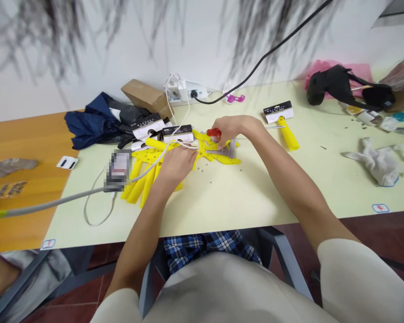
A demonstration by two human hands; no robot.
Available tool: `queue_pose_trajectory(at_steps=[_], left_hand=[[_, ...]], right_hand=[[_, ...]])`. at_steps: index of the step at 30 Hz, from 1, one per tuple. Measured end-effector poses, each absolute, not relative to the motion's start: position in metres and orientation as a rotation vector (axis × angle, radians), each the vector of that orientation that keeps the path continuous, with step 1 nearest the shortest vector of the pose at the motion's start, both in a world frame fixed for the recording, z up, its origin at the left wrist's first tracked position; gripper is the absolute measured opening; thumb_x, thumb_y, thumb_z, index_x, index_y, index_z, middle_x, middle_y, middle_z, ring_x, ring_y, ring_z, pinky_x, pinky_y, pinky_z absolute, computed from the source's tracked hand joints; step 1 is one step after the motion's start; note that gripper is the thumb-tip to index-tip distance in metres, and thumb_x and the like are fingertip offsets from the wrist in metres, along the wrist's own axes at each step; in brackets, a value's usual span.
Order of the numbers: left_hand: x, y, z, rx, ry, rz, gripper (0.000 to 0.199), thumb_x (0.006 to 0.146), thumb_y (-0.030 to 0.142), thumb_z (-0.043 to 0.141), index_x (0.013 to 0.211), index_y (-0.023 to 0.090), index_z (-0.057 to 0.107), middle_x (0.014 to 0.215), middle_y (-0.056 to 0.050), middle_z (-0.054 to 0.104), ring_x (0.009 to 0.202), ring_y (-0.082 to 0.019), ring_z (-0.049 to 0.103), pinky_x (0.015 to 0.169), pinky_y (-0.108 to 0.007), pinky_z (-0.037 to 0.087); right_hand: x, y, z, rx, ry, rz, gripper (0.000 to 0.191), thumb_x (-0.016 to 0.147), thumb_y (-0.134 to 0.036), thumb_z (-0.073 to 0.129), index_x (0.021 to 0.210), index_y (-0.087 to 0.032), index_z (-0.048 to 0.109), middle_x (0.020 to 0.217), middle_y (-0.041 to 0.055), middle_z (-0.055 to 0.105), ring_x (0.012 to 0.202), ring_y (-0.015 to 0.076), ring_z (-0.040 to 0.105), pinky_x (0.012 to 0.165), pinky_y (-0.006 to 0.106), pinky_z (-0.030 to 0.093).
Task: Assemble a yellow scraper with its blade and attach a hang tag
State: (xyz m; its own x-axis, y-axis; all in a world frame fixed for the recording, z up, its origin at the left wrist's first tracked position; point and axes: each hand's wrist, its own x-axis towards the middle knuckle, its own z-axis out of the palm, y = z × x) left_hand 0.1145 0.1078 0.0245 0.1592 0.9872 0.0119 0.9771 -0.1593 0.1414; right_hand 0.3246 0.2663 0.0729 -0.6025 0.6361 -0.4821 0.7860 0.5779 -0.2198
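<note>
My right hand [229, 129] is closed round a red-handled tool [214, 133] above several yellow plastic pieces [225, 159] near the table's middle. A grey metal part [229, 150] lies among them, partly under the hand. My left hand [179, 162] rests at the left side of these pieces, by a white cable, with its fingertips together; what they hold, if anything, is hidden. More yellow strips [136, 187] fan out to the left of and under the left hand. Several tiny screws [206, 165] lie on the table in front of the yellow pieces.
Black-and-white packages [177, 133], a cardboard box [148, 96] and dark blue cloth [89, 120] lie behind. A phone [118, 170] is at the left. On the right are a yellow-handled tool [289, 133], white gloves [377, 163] and a black object [336, 85]. A grey cable [63, 200] crosses the left.
</note>
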Motion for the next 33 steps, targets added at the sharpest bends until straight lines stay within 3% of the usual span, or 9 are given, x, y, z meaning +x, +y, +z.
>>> queue_pose_trajectory(at_steps=[5,11,16,18,22,25,30,33], left_hand=[[0.111,0.108,0.016,2.336,1.878,0.29,0.03,0.103,0.046,0.073,0.118,0.022,0.084,0.122,-0.017,0.082,0.115,-0.042,0.075,0.096,-0.049,0.058],[0.109,0.102,0.019,2.361,1.899,0.307,0.022,0.103,0.034,0.07,0.119,0.023,0.081,0.11,-0.017,0.081,0.109,-0.04,0.075,0.093,-0.047,0.057],[0.107,0.096,0.035,2.301,1.985,0.617,0.029,0.104,0.03,0.067,0.128,0.02,0.079,0.129,-0.018,0.076,0.121,-0.039,0.072,0.102,-0.048,0.056],[0.107,0.096,0.037,2.211,1.931,0.826,0.028,0.102,0.03,0.071,0.126,0.019,0.08,0.127,-0.017,0.076,0.118,-0.036,0.073,0.102,-0.046,0.057],[0.123,0.094,0.032,1.721,1.538,1.164,0.036,0.093,0.045,0.085,0.116,0.018,0.079,0.111,-0.012,0.079,0.096,-0.026,0.075,0.081,-0.036,0.061],[0.146,0.087,0.025,1.255,1.046,1.151,0.045,0.092,0.052,0.088,0.117,0.018,0.073,0.099,-0.008,0.079,0.072,-0.017,0.07,0.068,-0.031,0.057],[0.177,0.075,0.012,0.923,0.719,1.055,0.043,0.097,0.05,0.082,0.121,0.016,0.071,0.09,-0.006,0.076,0.055,-0.01,0.059,0.054,-0.026,0.045],[0.18,0.076,0.007,0.808,0.698,1.034,0.05,0.095,0.054,0.08,0.125,0.016,0.072,0.088,-0.006,0.075,0.051,-0.01,0.054,0.047,-0.026,0.041]], right_hand=[[0.323,0.27,0.068,1.146,2.424,-0.578,0.049,0.075,-0.053,0.097,0.102,-0.02,0.074,0.095,0.0049,0.075,0.078,0.0222,0.065,0.067,0.034,0.038],[0.333,0.264,0.086,1.199,2.434,-0.557,0.038,0.083,-0.047,0.09,0.095,-0.02,0.067,0.086,0.003,0.068,0.076,0.0196,0.06,0.067,0.033,0.035],[0.352,0.246,0.129,1.261,2.603,-0.526,0.032,0.094,-0.043,0.078,0.089,-0.022,0.054,0.084,0.0014,0.06,0.071,0.0165,0.051,0.065,0.034,0.034],[0.36,0.234,0.149,1.282,2.736,-0.556,0.032,0.094,-0.039,0.077,0.088,-0.022,0.051,0.083,0.0007,0.059,0.069,0.0148,0.048,0.062,0.033,0.034],[0.372,0.206,0.182,1.359,2.867,-0.842,0.022,0.094,-0.031,0.076,0.092,-0.022,0.056,0.086,0.0006,0.068,0.063,0.0123,0.052,0.056,0.03,0.037],[0.377,0.191,0.195,1.389,2.913,-1.018,0.013,0.096,-0.028,0.072,0.093,-0.021,0.062,0.095,0.0015,0.076,0.061,0.0115,0.055,0.054,0.03,0.041],[0.378,0.184,0.196,1.342,3.015,-0.962,0.022,0.098,-0.031,0.076,0.088,-0.022,0.058,0.071,-0.0037,0.055,0.059,0.0112,0.05,0.054,0.028,0.039],[0.376,0.183,0.193,1.291,2.986,-0.931,0.023,0.099,-0.034,0.075,0.09,-0.022,0.059,0.072,-0.0041,0.052,0.06,0.0108,0.048,0.055,0.028,0.036]])
